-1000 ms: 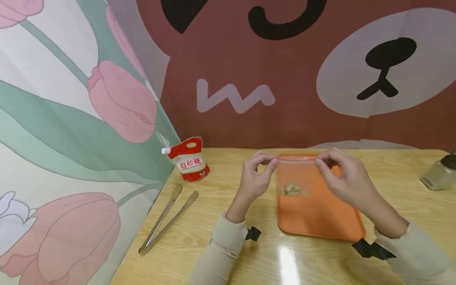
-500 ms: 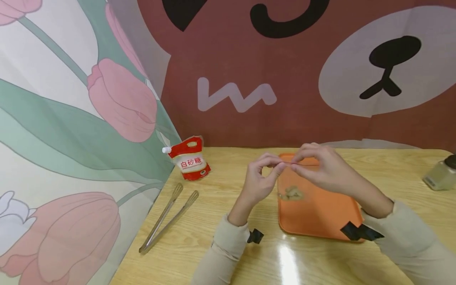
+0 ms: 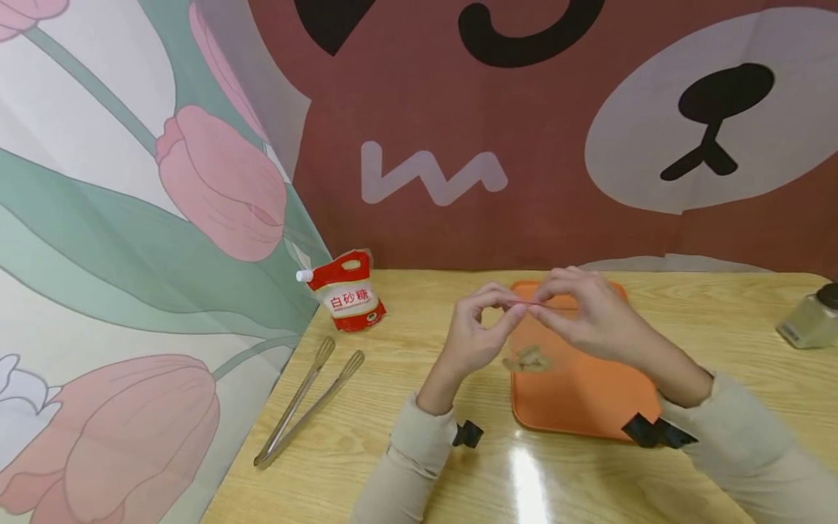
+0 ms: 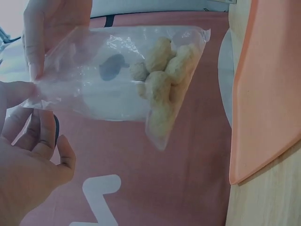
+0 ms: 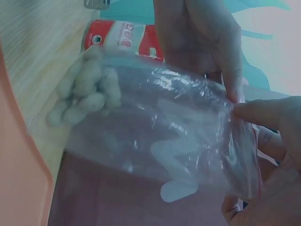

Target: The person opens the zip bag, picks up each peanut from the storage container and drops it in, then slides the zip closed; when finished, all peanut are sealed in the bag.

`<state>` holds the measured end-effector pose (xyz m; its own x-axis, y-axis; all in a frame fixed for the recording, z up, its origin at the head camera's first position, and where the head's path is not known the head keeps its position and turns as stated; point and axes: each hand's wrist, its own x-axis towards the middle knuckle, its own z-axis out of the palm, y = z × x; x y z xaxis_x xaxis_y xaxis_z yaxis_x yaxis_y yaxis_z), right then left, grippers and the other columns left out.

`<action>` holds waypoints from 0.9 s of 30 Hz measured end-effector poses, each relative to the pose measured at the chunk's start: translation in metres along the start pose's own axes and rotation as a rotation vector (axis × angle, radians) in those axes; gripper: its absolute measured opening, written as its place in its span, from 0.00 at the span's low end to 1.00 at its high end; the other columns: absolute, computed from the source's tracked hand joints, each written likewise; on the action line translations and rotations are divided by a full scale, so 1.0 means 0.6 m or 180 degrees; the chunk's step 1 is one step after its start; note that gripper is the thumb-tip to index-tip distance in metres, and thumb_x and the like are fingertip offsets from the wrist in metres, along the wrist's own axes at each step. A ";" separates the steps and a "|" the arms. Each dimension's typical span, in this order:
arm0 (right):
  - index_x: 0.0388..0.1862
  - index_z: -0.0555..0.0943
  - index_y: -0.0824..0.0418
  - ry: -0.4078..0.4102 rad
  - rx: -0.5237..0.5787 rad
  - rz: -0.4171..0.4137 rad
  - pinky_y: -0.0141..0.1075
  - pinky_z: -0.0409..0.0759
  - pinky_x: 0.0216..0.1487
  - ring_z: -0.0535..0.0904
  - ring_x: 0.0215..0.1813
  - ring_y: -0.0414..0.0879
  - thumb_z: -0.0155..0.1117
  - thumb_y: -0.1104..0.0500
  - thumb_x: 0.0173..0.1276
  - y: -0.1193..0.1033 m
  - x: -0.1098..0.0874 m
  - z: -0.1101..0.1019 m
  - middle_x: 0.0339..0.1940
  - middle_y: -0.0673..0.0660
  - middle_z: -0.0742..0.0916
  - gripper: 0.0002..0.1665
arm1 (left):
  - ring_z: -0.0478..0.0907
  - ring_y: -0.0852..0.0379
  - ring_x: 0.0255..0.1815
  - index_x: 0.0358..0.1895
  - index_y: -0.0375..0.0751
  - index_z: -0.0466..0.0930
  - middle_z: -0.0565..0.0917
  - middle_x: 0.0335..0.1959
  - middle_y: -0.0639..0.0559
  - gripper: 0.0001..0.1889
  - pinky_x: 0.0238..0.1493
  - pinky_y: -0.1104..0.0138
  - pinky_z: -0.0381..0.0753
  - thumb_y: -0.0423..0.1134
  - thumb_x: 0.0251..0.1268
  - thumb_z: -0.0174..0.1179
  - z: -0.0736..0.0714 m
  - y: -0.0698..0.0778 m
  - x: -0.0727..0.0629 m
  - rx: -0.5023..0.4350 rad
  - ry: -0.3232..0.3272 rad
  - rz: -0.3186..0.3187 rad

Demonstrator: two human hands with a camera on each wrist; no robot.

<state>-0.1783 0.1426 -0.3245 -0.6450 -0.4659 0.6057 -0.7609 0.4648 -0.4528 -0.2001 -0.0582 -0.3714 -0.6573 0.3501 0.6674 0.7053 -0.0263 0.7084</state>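
Note:
A clear zip bag (image 4: 94,89) hangs from both hands, with several unshelled peanuts (image 4: 160,87) gathered in its bottom end. My left hand (image 3: 481,327) pinches the top edge between thumb and fingers. Right beside it, my right hand (image 3: 589,316) pinches the same edge, and the two sets of fingertips almost meet. A thin red zip strip (image 5: 258,165) runs along the bag's mouth in the right wrist view. In the head view the bag overlaps the left side of an orange tray (image 3: 583,400) on the table.
Metal tongs (image 3: 301,407) lie on the wooden table (image 3: 393,378) at the left. Behind them stands a red and white sugar pouch (image 3: 347,295) with a white cap. A dark-lidded jar (image 3: 810,320) is at the far right. A printed curtain (image 3: 425,233) borders the table's back edge.
My right hand has slid left along the bag's top edge, from well apart to right beside my left hand. The bag and its peanuts have shifted slightly down and to the left.

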 end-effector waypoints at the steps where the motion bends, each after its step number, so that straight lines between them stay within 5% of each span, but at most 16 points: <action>1: 0.34 0.87 0.53 0.0014 -0.0001 0.0035 0.38 0.73 0.38 0.75 0.39 0.39 0.73 0.67 0.61 0.000 -0.002 -0.001 0.34 0.41 0.84 0.08 | 0.78 0.55 0.41 0.37 0.27 0.85 0.83 0.37 0.41 0.05 0.45 0.63 0.78 0.27 0.69 0.60 0.000 0.001 -0.001 -0.0002 0.0033 -0.0013; 5: 0.34 0.87 0.54 0.0086 -0.0005 0.0073 0.36 0.73 0.37 0.75 0.37 0.38 0.74 0.67 0.61 0.001 -0.008 -0.004 0.33 0.41 0.84 0.08 | 0.78 0.56 0.40 0.39 0.26 0.85 0.83 0.37 0.38 0.04 0.44 0.63 0.77 0.25 0.68 0.61 0.000 0.003 -0.002 0.0008 0.0110 -0.0093; 12: 0.32 0.86 0.54 0.0156 -0.0008 -0.0089 0.34 0.73 0.40 0.75 0.37 0.39 0.74 0.71 0.58 0.007 -0.012 -0.006 0.31 0.41 0.83 0.12 | 0.76 0.60 0.37 0.36 0.20 0.82 0.81 0.34 0.34 0.04 0.42 0.68 0.75 0.20 0.65 0.59 -0.002 0.056 0.005 0.0020 0.0062 -0.0048; 27: 0.31 0.86 0.53 0.0198 0.0052 0.0035 0.30 0.74 0.40 0.77 0.35 0.37 0.74 0.71 0.58 0.004 -0.023 -0.018 0.30 0.41 0.82 0.13 | 0.76 0.57 0.37 0.35 0.23 0.84 0.81 0.34 0.37 0.04 0.41 0.65 0.77 0.20 0.65 0.60 0.003 0.057 0.006 -0.0019 0.0089 -0.0015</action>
<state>-0.1705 0.1586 -0.3269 -0.6481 -0.4130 0.6399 -0.7552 0.4570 -0.4700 -0.1780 -0.0562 -0.3453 -0.6678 0.3238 0.6702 0.7007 -0.0304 0.7128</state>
